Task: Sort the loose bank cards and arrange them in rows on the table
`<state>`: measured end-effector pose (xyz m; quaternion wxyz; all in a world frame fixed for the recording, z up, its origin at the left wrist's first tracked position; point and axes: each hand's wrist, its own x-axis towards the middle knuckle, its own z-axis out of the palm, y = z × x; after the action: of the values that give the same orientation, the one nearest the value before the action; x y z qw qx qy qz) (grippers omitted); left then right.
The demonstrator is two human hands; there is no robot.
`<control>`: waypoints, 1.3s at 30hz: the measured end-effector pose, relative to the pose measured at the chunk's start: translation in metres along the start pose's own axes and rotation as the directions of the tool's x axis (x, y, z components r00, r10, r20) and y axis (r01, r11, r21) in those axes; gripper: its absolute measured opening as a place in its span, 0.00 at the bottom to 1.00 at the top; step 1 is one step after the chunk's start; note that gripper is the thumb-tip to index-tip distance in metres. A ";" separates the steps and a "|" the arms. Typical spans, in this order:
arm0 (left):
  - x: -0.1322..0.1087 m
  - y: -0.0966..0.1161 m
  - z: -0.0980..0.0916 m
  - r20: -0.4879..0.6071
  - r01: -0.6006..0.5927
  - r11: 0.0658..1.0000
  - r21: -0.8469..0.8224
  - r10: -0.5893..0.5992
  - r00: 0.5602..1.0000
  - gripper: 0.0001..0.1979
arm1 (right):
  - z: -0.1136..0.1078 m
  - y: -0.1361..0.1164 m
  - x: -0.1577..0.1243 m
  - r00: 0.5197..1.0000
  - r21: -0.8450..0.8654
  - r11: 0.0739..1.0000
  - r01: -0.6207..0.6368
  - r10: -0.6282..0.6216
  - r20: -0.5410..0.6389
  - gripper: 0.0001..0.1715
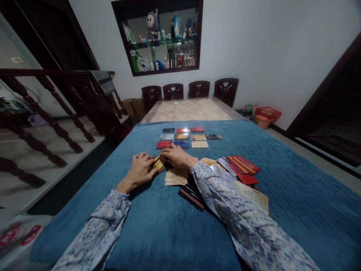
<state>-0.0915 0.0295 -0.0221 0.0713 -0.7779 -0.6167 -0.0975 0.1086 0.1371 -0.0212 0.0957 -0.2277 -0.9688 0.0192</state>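
Gold cards (159, 164) lie on the blue cloth (169, 229) between my two hands. My left hand (140, 169) is at their left side, its fingers spread over the edge. From the right, my right hand (178, 156) touches the upper right part of the same cards with bent fingertips. Just beyond are rows of cards, among them a red card (164, 145), a blue card (182, 144) and a pale card (199, 144). Fanned cream cards (176, 177) sit below my right hand, with black cards (192, 197) nearer me.
Red cards (244, 165) and a large yellowish card (252, 195) are spread around my right forearm. Past the cloth is the bare marble tabletop (188, 109), with several dark chairs (199, 89) behind it. A wooden railing (50, 88) runs at the left.
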 end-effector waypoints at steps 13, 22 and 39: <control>-0.001 -0.001 -0.002 0.059 -0.001 0.997 -0.078 0.006 0.998 0.16 | 0.008 -0.006 0.004 1.000 0.029 0.999 0.026 -0.027 0.014 0.23; -0.001 0.001 -0.007 0.117 0.039 0.998 -0.045 -0.034 0.993 0.16 | 0.014 -0.007 0.004 1.000 0.035 0.999 0.015 -0.015 -0.003 0.17; -0.002 0.003 -0.017 0.169 0.042 0.998 -0.036 -0.035 0.985 0.11 | 0.012 -0.003 -0.001 0.984 -0.063 0.987 0.151 -0.156 -0.090 0.13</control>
<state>-0.0897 0.0230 -0.0061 0.0016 -0.7726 -0.6333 -0.0449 0.1061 0.1339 -0.0331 0.1363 -0.1555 -0.9780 -0.0259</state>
